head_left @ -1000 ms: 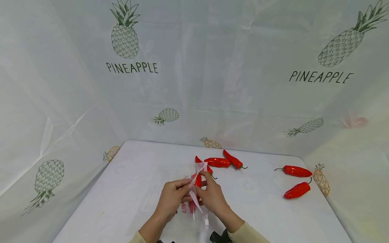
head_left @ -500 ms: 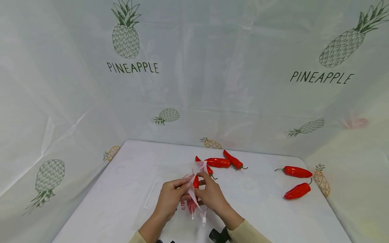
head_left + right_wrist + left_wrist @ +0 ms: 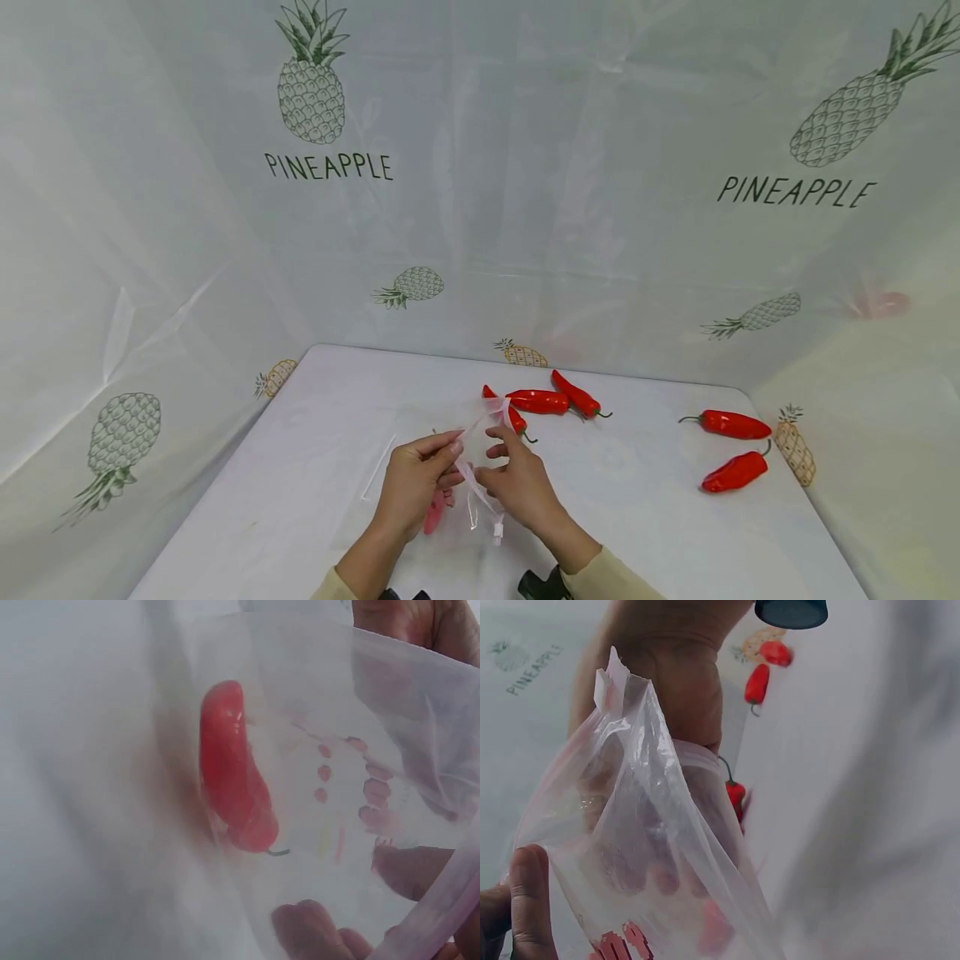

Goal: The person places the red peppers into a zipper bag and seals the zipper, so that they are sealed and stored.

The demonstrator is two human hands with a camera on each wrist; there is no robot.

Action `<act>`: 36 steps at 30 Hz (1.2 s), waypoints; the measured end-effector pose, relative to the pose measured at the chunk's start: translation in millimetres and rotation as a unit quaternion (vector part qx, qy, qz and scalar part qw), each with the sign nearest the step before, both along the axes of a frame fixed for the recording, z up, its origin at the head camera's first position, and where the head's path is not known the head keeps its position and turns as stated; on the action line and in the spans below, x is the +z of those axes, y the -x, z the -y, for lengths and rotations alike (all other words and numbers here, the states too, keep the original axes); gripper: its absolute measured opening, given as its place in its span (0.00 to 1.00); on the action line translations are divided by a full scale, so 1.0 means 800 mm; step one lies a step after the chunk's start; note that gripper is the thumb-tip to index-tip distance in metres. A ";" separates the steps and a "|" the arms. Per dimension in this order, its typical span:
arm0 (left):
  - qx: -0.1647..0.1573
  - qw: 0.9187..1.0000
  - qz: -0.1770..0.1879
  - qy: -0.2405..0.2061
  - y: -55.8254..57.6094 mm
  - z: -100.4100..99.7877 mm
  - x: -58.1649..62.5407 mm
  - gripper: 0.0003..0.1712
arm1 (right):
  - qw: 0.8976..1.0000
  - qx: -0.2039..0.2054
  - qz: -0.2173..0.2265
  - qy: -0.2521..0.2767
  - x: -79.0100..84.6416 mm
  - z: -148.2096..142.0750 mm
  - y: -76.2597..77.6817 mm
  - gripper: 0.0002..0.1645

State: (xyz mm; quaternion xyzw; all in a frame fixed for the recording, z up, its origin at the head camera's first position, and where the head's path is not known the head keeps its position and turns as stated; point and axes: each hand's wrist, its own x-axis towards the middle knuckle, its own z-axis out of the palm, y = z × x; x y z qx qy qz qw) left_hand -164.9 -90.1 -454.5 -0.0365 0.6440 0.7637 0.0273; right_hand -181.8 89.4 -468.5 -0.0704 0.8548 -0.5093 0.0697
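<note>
A clear zip bag [image 3: 405, 467] with a pinkish zip edge hangs between the two hands. My left hand [image 3: 416, 479] pinches the bag's edge between thumb and fingers. My right hand [image 3: 521, 479] is at the bag's mouth with its fingers apart and nothing visible between them. In the left wrist view, the right hand's fingers [image 3: 664, 877] show through the plastic. One red chili pepper [image 3: 232, 765] lies inside the bag, stem toward the lower right in the right wrist view. A white slider [image 3: 498, 530] sits at the zip's near end.
Red chili peppers lie on the white table [image 3: 637, 517]: one [image 3: 517, 421] is partly behind the bag, others [image 3: 537, 402] [image 3: 576, 393] are at the back edge. Two more peppers [image 3: 733, 423] [image 3: 735, 472] lie at the right. A pineapple-print sheet [image 3: 525, 208] hangs behind.
The red chili pepper that my right hand held at the bag's mouth has left its fingers and dropped lower into the bag. My left hand has shifted slightly left.
</note>
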 end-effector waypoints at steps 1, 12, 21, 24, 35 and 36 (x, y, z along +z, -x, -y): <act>0.000 1.000 0.001 0.000 0.000 0.000 0.000 0.19 | 1.000 -0.003 -0.005 0.003 -0.001 -0.001 0.000 0.40; -0.002 1.000 0.003 0.002 -0.001 0.000 -0.003 0.20 | 0.998 -0.027 -0.049 0.042 -0.004 -0.021 0.000 0.33; 0.001 1.000 0.009 0.010 -0.003 -0.003 -0.005 0.18 | 0.989 -0.123 -0.059 0.048 0.008 -0.060 0.009 0.27; 0.002 1.000 0.008 0.008 -0.004 -0.003 -0.005 0.18 | 0.987 -0.145 -0.066 0.037 0.011 -0.079 0.011 0.29; 0.001 1.000 0.016 0.012 -0.003 -0.002 -0.006 0.18 | 0.978 -0.186 -0.093 0.027 0.010 -0.147 0.017 0.32; 0.002 1.000 0.016 0.011 -0.003 -0.003 -0.006 0.18 | 0.977 -0.192 -0.092 0.021 0.010 -0.154 0.017 0.32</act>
